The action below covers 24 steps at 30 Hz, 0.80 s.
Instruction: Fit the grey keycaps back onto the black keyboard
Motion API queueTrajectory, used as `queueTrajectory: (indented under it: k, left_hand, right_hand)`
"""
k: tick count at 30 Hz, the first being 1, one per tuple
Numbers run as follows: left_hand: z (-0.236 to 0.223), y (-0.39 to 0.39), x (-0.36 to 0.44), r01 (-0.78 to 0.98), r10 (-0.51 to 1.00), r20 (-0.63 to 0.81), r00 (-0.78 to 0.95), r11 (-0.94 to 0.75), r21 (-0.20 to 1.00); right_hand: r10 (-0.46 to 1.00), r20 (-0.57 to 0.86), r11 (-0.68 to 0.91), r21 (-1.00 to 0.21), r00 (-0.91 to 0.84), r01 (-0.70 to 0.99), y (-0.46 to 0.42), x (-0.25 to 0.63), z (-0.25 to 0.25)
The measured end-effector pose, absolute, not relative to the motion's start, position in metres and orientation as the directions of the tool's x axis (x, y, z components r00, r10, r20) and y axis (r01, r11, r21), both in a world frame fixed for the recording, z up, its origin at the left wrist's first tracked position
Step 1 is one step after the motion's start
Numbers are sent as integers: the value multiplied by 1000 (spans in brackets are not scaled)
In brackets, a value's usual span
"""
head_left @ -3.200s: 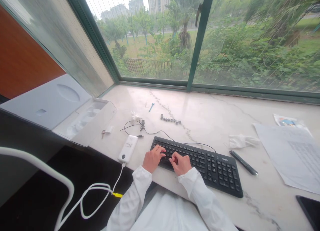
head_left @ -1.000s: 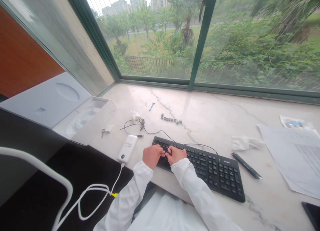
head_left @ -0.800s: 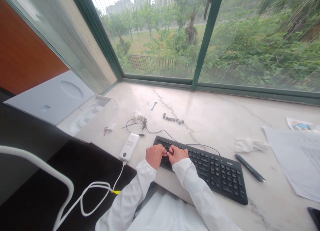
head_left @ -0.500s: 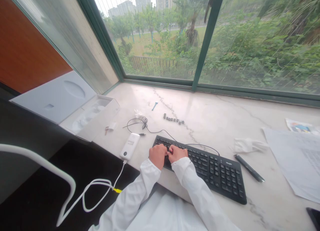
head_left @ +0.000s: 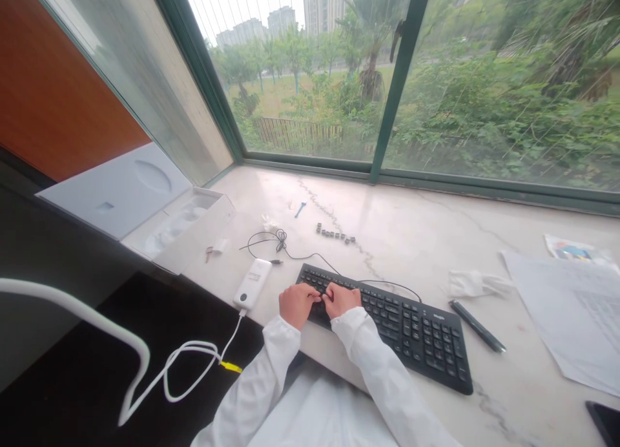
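A black keyboard (head_left: 411,334) lies at a slant along the front of the marble-patterned sill. Over its left part, my left hand (head_left: 296,303) has thumb and index finger pressed together. Close beside it, my right hand (head_left: 341,300) is also closed, its fingertips down at the keys. The two hands nearly meet at the thumbs. Anything between the fingers is too small or hidden to make out. Behind the keyboard, several loose dark keycaps (head_left: 335,235) lie in a short row. A small blue tool (head_left: 301,209) lies farther back.
Left of the keyboard are a white power bank (head_left: 252,283) with a white cable (head_left: 194,345), a coiled black cable (head_left: 281,240) and an open white box (head_left: 188,224). At right lie a black pen (head_left: 478,326), white gloves (head_left: 477,283), paper sheets (head_left: 557,311) and a dark device (head_left: 605,421).
My left hand has shifted slightly left, and its thumb and index finger now show more plainly. My right hand stays almost in place on the keys. The view has tilted a little.
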<state>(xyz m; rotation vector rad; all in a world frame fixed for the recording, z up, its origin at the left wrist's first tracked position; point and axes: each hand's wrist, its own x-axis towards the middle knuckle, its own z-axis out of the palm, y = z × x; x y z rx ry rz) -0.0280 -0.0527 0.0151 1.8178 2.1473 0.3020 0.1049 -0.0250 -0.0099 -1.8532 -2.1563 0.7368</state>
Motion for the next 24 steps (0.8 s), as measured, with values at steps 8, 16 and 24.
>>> queueTrajectory:
  k: [8,16,24]
  left_hand:
    - [16,-91,-58,861,967,-2,-255,228,455]
    - [19,-84,-61,884,969,34,-244,208,418]
    - [25,-16,-54,921,980,103,-172,123,369]
  right_hand:
    - [997,49,76,-549,-59,832,-55,159,-16]
    - [993,107,15,-582,58,813,-70,197,-22]
    - [991,135,71,-629,19,774,-68,192,-25]
